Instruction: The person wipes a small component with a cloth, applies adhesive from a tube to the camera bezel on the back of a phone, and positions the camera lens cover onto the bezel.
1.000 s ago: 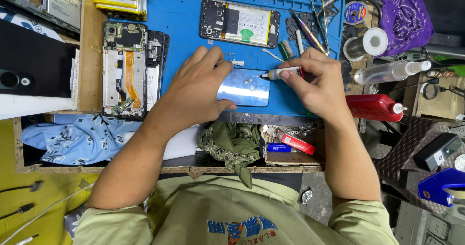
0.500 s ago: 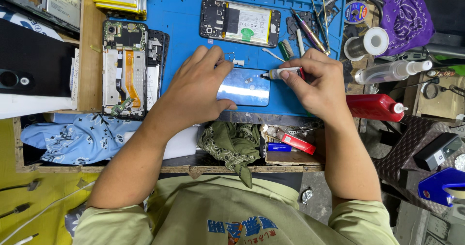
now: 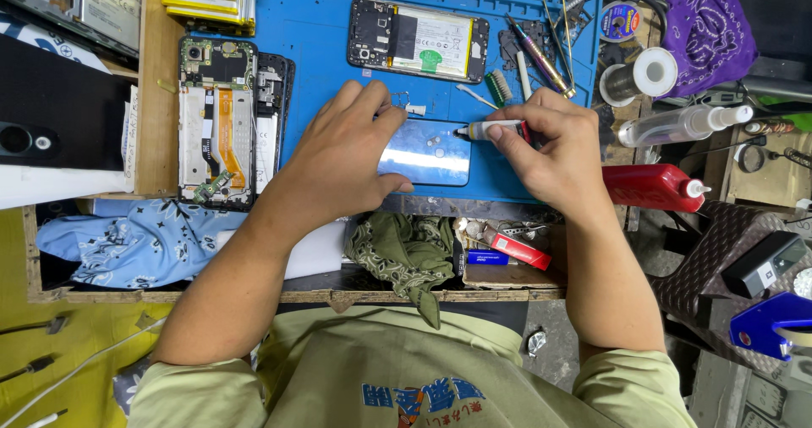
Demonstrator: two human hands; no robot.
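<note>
Right now the person's left hand [image 3: 351,153] lies flat, fingers spread, on the left part of a shiny blue phone back cover [image 3: 427,155], pressing it onto the blue work mat [image 3: 321,30] near the mat's front edge. The right hand [image 3: 554,149] is closed around a small glue tube [image 3: 491,129], pinched between thumb and fingers, with its dark nozzle pointing left and meeting the cover's upper right corner. Whether the tip truly touches the cover, I cannot tell.

Beyond the hands, farther up the mat, an opened phone [image 3: 420,38] lies face down with its battery showing. To the left, on the wooden table [image 3: 150,98] edge, sits another stripped phone frame [image 3: 216,122] with an orange flex cable running down it. Tweezers and a screwdriver [image 3: 541,56] lie on the mat's right side, beside a green-bristled brush [image 3: 497,87]. Off the mat to the right stand a spool of solder wire [image 3: 640,76], a clear bottle [image 3: 681,124] lying on its side, and a red bottle [image 3: 653,188] with a white nozzle just beside the right wrist. A purple cloth [image 3: 709,22] is bunched in the far right corner. Nearer the person, below the mat, an olive cloth [image 3: 406,250] and a light blue patterned cloth [image 3: 127,238] are stuffed into the shelf under the table.
</note>
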